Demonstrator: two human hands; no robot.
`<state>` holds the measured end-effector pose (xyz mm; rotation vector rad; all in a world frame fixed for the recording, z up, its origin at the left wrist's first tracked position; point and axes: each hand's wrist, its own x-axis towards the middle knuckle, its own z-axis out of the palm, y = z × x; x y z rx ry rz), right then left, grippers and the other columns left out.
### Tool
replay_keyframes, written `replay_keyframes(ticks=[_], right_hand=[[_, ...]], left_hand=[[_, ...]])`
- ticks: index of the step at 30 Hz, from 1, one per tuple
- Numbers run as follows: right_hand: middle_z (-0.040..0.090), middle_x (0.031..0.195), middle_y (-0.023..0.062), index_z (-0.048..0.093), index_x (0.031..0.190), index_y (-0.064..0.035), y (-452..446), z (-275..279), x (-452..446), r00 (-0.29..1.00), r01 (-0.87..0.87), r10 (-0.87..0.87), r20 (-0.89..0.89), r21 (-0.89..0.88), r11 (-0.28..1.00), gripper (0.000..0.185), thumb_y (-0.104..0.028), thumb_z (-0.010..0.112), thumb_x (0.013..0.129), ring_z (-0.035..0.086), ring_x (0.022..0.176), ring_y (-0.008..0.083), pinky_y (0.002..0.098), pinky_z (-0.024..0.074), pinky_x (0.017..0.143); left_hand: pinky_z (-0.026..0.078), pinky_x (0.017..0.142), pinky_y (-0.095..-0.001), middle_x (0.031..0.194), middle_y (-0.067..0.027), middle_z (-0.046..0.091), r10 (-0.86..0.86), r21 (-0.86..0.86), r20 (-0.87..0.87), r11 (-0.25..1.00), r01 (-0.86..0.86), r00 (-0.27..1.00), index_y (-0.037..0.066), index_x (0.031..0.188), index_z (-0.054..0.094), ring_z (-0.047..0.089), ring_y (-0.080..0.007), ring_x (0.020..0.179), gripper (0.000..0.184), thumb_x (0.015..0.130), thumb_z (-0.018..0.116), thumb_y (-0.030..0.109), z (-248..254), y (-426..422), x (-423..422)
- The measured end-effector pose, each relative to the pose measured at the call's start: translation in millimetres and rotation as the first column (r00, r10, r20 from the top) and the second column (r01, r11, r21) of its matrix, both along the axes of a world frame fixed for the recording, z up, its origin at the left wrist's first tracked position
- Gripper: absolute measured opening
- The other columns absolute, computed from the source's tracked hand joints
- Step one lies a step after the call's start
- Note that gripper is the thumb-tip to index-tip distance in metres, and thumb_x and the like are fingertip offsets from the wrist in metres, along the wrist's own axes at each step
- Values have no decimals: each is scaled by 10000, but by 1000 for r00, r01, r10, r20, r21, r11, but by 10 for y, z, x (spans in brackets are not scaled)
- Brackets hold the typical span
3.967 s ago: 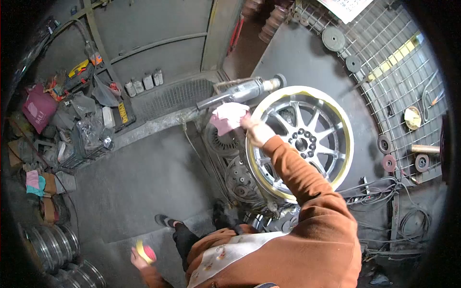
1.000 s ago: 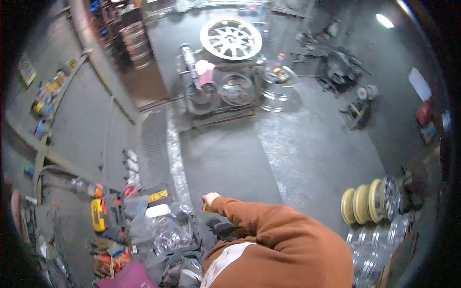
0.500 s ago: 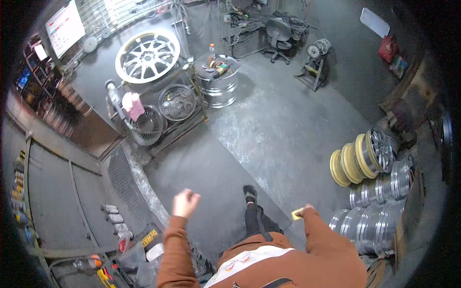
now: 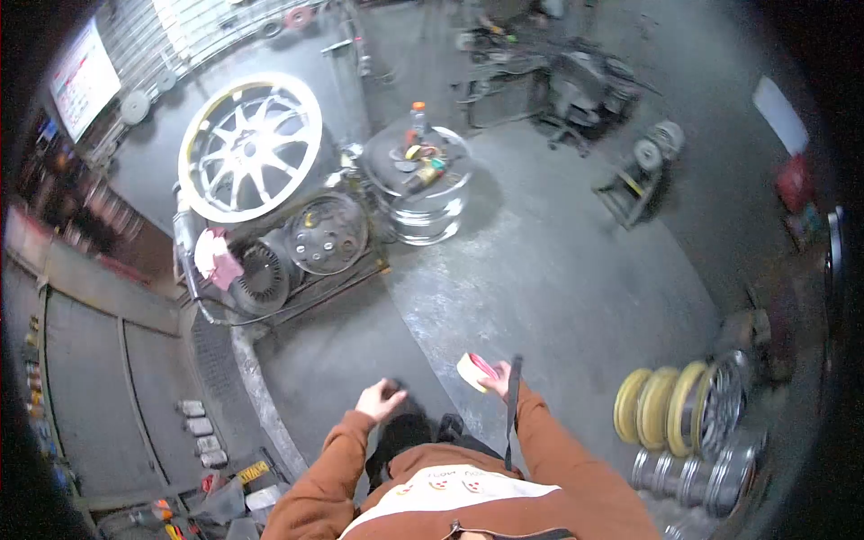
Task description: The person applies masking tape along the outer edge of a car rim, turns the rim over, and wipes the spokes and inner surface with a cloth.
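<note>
In my right hand [image 4: 498, 383] is a cream roll of tape [image 4: 472, 372] with a pinkish-red inner side, gripped at its edge and held out in front of my body. My left hand [image 4: 382, 401] is in the air to the left of it, fingers curled in. A small dark patch shows between thumb and fingers, but I cannot make out what it is. Beyond both hands, a large silver wheel rim [image 4: 249, 148] lies tilted on a stand, its spokes facing up. A pink cloth [image 4: 217, 258] hangs at the stand's left side.
An upright rim [image 4: 423, 216] carries a bottle [image 4: 418, 118] and tools. Yellow-edged rims [image 4: 661, 409] and chrome rims [image 4: 697, 477] are stacked on the right. A grinder on a stand [image 4: 641, 171] stands at the back right. Several cans [image 4: 200, 425] line the left floor.
My right hand has brought the tape inward and forward, towards the middle. The left hand has moved lower and to the right. My view has shifted, bringing the rim stand nearer.
</note>
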<state>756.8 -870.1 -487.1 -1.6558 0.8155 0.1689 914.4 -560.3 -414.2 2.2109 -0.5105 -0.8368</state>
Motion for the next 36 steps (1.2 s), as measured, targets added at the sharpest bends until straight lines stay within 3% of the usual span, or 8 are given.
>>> replay_keyframes(ticks=[4,9,16,18,19,20,28,36], right_hand=[[612,1117,162,528,1192,10,-196,679,1832,850,-519,500,168,97,850,598,-200,793,698,594,1018,210,325,485,869],[625,1099,123,523,1232,-11,-766,875,3345,711,-699,704,6,121,705,650,-196,811,680,601,989,184,304,509,832],[654,961,80,587,1151,-24,-2272,338,5045,901,-434,432,-49,-158,887,371,-162,669,816,630,895,164,309,508,780],[684,832,104,666,972,-34,-2974,-138,5826,984,173,-115,-139,547,819,211,-192,602,845,661,841,211,336,511,741],[674,798,128,673,907,-68,-3103,-81,6157,997,-42,43,69,-24,999,190,-225,597,834,652,796,274,371,508,726],[663,764,153,681,843,-102,-3176,36,6529,943,-159,303,139,-610,776,182,-259,592,822,643,752,337,406,505,711],[668,958,160,687,972,-86,-4125,-1307,9057,668,-743,442,-599,-566,356,250,-215,637,764,635,930,328,424,504,838],[661,947,177,651,1005,-80,-4291,-1632,9330,550,-832,564,-616,-460,309,270,-194,622,762,626,945,338,433,498,828]], left_hand=[[328,1051,-435,1374,-226,350,-18,-335,386,929,158,922,49,1363,352,356,-364,1265,925,637,816,385,352,-842,1018],[483,809,-400,980,-146,583,-279,-197,329,914,355,902,73,1040,649,586,-334,887,455,707,758,364,369,-1834,2317],[448,798,-428,982,-160,563,-7,-171,343,983,70,939,195,1120,655,533,-325,884,391,742,714,276,-28,-2684,3926],[427,864,-457,1165,-163,520,27,-42,473,999,-8,881,119,938,653,480,-350,1085,234,757,701,260,-50,-2935,4404],[410,902,-452,1198,-172,504,41,-59,523,998,-12,851,93,897,637,473,-364,1098,223,743,717,233,-100,-3088,4661],[393,940,-448,1232,-182,489,62,-75,572,997,-23,818,67,856,622,466,-378,1112,219,729,732,207,-214,-3249,4919],[436,917,-413,1215,-196,490,376,-40,433,916,-400,819,86,862,674,499,-366,1079,173,704,739,116,-1887,-4349,6424],[351,1036,-455,1386,-196,375,218,18,362,970,-241,906,134,1053,657,373,-424,1255,324,738,680,208,-2193,-4824,6725]])
